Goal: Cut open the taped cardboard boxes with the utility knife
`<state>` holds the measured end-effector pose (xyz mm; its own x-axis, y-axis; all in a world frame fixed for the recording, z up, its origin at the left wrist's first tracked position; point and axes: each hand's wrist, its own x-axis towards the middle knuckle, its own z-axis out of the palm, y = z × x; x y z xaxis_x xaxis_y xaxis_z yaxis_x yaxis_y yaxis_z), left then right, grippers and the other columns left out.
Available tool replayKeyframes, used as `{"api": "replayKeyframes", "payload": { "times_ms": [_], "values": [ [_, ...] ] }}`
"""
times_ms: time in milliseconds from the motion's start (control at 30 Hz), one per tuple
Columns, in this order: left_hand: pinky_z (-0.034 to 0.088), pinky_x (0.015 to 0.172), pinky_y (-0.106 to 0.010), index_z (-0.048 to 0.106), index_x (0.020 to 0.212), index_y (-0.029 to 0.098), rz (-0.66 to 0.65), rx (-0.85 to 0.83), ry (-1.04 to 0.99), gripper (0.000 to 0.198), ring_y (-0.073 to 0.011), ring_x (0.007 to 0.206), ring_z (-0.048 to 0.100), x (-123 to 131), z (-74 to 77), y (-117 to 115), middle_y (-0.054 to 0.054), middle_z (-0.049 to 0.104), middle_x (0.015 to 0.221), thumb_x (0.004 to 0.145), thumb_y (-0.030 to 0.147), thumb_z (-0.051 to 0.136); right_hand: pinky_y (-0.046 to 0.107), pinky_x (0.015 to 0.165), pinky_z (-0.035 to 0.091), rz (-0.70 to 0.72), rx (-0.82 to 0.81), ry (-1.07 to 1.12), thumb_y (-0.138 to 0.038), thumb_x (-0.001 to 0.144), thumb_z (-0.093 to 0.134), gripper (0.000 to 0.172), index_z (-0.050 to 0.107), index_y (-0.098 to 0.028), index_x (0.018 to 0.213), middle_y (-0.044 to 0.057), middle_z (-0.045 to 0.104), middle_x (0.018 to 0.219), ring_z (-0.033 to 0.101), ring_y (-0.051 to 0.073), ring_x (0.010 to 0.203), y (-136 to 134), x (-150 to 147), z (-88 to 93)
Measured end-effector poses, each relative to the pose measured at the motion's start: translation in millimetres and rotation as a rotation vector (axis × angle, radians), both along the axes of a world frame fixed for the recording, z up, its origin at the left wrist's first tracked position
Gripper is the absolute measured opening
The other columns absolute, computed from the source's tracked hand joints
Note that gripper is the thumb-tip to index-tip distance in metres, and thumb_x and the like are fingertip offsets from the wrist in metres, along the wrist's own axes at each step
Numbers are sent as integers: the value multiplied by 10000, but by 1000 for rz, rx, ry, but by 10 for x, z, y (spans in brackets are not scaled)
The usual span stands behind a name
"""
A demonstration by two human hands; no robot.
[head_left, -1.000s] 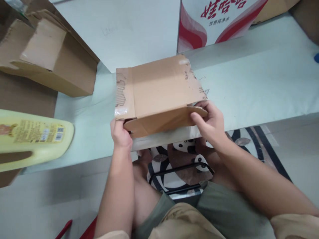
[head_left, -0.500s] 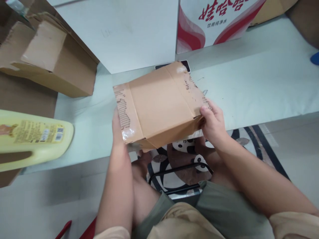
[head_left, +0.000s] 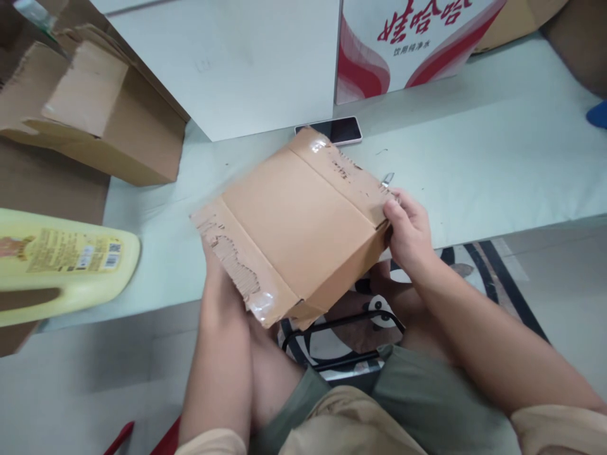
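A brown cardboard box (head_left: 298, 215) with torn flaps and shiny strips of clear tape is held tilted between my hands, above the table's front edge. My right hand (head_left: 410, 227) grips its right corner, thumb on top of the flap. My left hand (head_left: 214, 268) holds the left side from behind and beneath the torn flap, so most of its fingers are hidden. A small shiny metal piece (head_left: 388, 179) shows just beyond my right fingers; I cannot tell whether it is held or lies on the table.
On the pale green table (head_left: 484, 158), a phone (head_left: 345, 131) lies behind the box. A yellow jug (head_left: 71, 265) and an open carton (head_left: 142, 120) are at left. A white box (head_left: 237, 63) and a red-and-white carton (head_left: 408, 50) stand behind. A blue object (head_left: 597, 115) sits at far right.
The cardboard box has turned, its left side swinging down and toward me with my left hand. More of the phone shows behind it. My right hand has barely moved.
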<state>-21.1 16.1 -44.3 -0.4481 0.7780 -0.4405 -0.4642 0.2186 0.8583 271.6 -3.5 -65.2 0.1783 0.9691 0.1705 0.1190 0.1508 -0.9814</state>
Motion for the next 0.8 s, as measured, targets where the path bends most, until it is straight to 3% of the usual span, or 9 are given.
{"api": "replayKeyframes", "payload": {
  "times_ms": [67,133,200,267,400,500,633,733,800],
  "values": [
    [610,801,-408,684,1045,143,23,80,-14,419,-199,778,681,6,45,31,-48,678,823,1053,461,411,302,614,482,-82,-68,-120,-552,911,659,315,690,-239,911,-7,593,711,555,156,631,13,28,56],
    [603,772,-389,694,987,168,21,154,-26,447,-202,693,660,4,95,67,-35,646,692,1039,470,368,303,630,475,-162,-84,-199,-491,891,693,267,681,-235,963,4,614,782,568,158,682,40,54,69],
    [591,775,-360,702,1004,206,11,220,-31,427,-208,728,677,-15,130,91,-40,678,705,1010,535,430,326,729,521,-222,-46,-201,-475,846,741,336,656,-240,1070,48,674,1001,637,192,875,74,72,38],
    [579,780,-344,699,1023,244,-7,300,-20,408,-224,830,701,-48,137,95,-47,714,763,951,609,530,325,741,544,-205,-57,-85,-528,797,775,447,628,-248,1114,68,674,1121,648,199,937,96,76,-11],
    [566,815,-359,667,1059,271,-90,421,45,557,-280,1073,681,-114,87,73,-59,739,866,702,682,786,247,478,446,225,-361,259,-659,706,822,506,659,-222,902,22,672,804,544,117,575,62,32,-36],
    [555,877,-392,649,1048,261,-160,469,49,632,-306,1163,645,-113,72,68,-74,736,913,660,742,780,213,374,333,436,-468,365,-642,653,884,512,648,-196,739,-26,593,587,399,63,418,10,-17,59],
    [543,910,-389,633,970,230,-191,476,20,544,-283,1113,651,-57,77,105,-76,725,906,730,705,742,185,319,197,254,-426,448,-613,553,949,553,607,-189,645,-67,507,479,257,17,351,-70,-3,274],
    [534,746,-293,643,904,209,-153,337,16,417,-179,832,662,-18,50,130,-27,695,824,677,500,836,165,324,218,13,-389,453,-604,572,942,550,567,-205,628,-103,375,415,235,24,348,-234,154,439],
    [497,635,-252,671,870,199,-164,248,41,346,-129,679,625,6,34,130,-12,681,784,657,424,824,164,332,260,-211,-302,422,-563,540,963,527,583,-219,663,-100,392,451,284,40,371,-399,363,517]
  ]
}}
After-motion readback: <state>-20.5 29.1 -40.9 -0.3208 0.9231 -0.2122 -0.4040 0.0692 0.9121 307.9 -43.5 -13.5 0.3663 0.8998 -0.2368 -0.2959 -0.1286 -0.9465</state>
